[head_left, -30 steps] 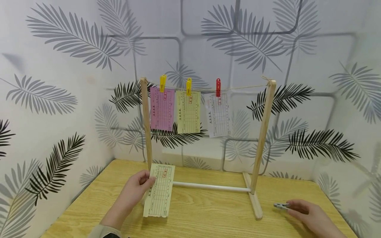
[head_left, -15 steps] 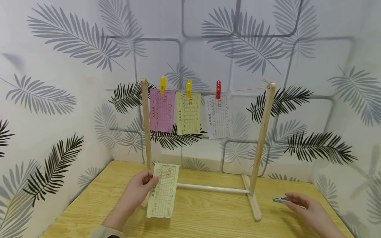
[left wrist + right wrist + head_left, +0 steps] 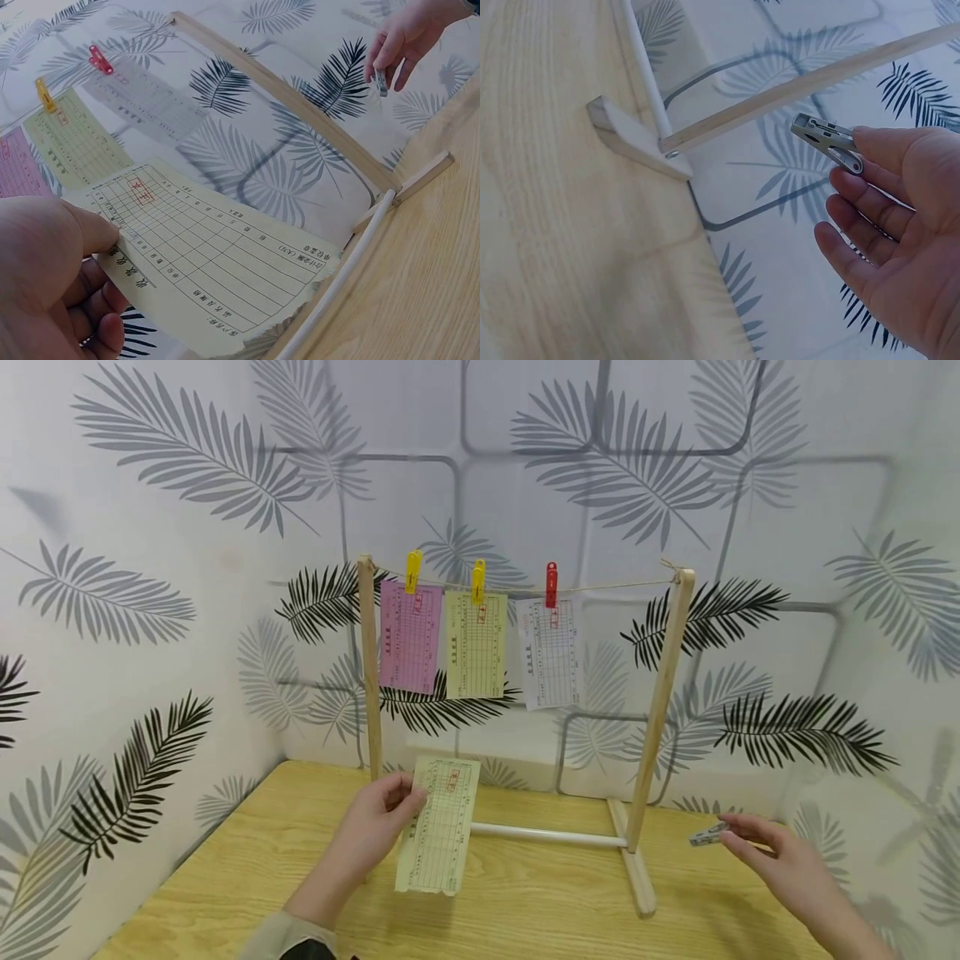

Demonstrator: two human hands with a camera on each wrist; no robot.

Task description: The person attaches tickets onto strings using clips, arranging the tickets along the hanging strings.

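Observation:
In the head view my left hand (image 3: 375, 818) pinches a pale yellow paper slip (image 3: 438, 827) by its left edge, in front of the rack's left side. The slip has a printed grid, a red stamp mark and a torn lower edge. Out to the right of the rack, my right hand (image 3: 787, 864) holds a grey clothespin (image 3: 708, 835) by its handle end, raised above the table. The right wrist view shows that clothespin (image 3: 829, 142) between thumb and forefinger, the other fingers loosely bent. Its jaws point away from the hand and grip no paper.
A wooden rack (image 3: 660, 710) carries a string (image 3: 615, 585). From it hang a pink slip (image 3: 410, 639) and a yellow slip (image 3: 476, 647) on yellow clothespins, and a white slip (image 3: 551, 656) on a red clothespin (image 3: 552, 585). A white rod (image 3: 547, 836) joins the rack's feet.
My left hand has moved right and slightly up with the yellow slip. The right hand has lifted the grey clothespin higher. The hanging slips stay in place.

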